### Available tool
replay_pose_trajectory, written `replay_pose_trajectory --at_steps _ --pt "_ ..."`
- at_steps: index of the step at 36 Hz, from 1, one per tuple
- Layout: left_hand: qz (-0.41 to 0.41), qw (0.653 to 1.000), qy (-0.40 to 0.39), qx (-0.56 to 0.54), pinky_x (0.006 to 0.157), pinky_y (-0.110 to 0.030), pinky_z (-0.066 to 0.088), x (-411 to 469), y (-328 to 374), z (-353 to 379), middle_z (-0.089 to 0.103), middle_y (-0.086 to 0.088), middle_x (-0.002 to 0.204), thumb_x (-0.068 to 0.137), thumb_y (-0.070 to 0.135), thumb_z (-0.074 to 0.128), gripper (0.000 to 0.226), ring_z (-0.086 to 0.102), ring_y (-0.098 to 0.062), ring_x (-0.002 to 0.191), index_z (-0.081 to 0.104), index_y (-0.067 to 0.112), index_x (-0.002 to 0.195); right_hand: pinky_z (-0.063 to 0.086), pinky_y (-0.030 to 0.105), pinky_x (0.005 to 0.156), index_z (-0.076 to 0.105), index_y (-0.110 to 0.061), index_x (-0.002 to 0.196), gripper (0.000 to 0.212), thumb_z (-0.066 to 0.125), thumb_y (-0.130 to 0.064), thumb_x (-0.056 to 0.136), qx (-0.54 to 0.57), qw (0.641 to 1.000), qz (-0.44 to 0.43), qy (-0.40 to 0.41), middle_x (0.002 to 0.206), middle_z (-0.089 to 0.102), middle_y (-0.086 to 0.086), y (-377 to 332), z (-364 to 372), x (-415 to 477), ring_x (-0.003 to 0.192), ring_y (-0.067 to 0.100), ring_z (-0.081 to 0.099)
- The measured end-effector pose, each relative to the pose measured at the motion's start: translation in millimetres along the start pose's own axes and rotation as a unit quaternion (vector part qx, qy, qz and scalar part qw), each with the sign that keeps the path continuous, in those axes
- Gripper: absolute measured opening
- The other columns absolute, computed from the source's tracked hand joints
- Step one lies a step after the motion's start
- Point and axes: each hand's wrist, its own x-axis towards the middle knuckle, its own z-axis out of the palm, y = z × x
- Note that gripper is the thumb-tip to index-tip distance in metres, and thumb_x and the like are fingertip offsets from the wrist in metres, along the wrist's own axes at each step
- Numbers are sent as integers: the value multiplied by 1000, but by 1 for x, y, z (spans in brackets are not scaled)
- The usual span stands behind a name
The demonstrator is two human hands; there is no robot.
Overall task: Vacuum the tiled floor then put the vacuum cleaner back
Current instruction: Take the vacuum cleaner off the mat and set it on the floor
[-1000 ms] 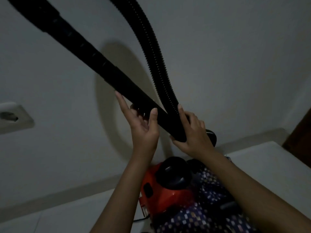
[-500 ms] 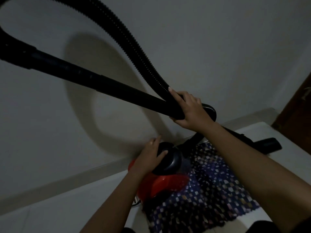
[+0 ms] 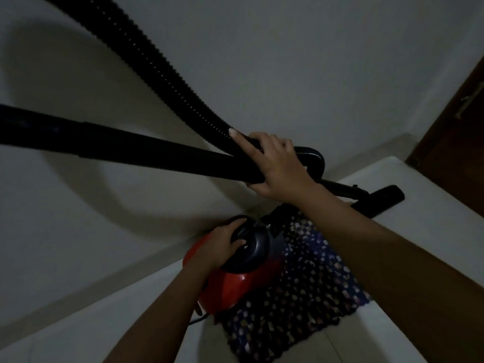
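A red vacuum cleaner (image 3: pixel 230 286) with a dark round top stands on the floor by the wall, partly on a patterned mat. My left hand (image 3: pixel 222 244) grips its dark top handle (image 3: pixel 251 244). My right hand (image 3: pixel 275 163) is closed around the black rigid tube (image 3: pixel 131 145) and the ribbed black hose (image 3: pixel 162 61) where they cross, above the cleaner. The tube runs out of frame to the left; the hose loops up to the top left. The black floor nozzle (image 3: pixel 379 200) lies on the tiles at the right.
A dark mat (image 3: pixel 309 305) with small pale squares lies on the white tiled floor (image 3: pixel 424 221). The white wall (image 3: pixel 314 61) is close ahead, with a skirting strip (image 3: pixel 104 276) at its foot. A dark wooden door (image 3: pixel 461 127) is at the right edge. A cable (image 3: pixel 199 319) trails from the cleaner.
My left hand left the tube, dropped to the cleaner's top and closed on its handle. The tube swung down toward level. The view shifted right, showing the nozzle and the door.
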Motion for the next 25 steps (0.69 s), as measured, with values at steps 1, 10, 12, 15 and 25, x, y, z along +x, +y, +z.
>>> replay_pose_trajectory --at_steps 1,10,12,15,25 --pt "-6 1000 -11 2 107 -35 40 -7 6 -2 52 -11 140 88 18 62 60 50 -25 128 37 19 143 42 42 80 12 -29 145 89 63 -43 73 2 1000 0 -9 124 54 15 -2 -8 1 101 32 58" --pt "-51 997 -46 -34 106 -28 36 -96 60 -61 46 -8 145 88 10 61 59 45 -23 132 39 19 142 41 45 85 7 -29 146 78 44 -48 80 48 995 60 -60 127 51 14 -43 -123 17 106 30 55" --pt "-45 996 -61 -38 105 -25 36 -116 76 -83 46 -7 146 89 9 60 58 45 -22 132 40 18 142 41 41 82 9 -28 146 82 51 -44 78 38 994 86 -56 125 54 12 -57 -150 22 103 29 56" --pt "-21 996 -84 -29 98 -15 33 -147 98 -115 46 -6 145 90 8 57 54 45 -21 132 41 15 142 42 37 75 16 -26 145 79 55 -39 78 25 991 128 -35 118 59 11 -84 -191 30 97 27 59" --pt "-14 989 -147 -21 80 -15 47 -257 130 -189 59 -14 130 91 22 59 58 61 -29 109 38 32 143 40 40 81 8 -29 147 83 54 -48 80 20 985 169 -21 119 55 10 -180 -306 44 102 28 56"
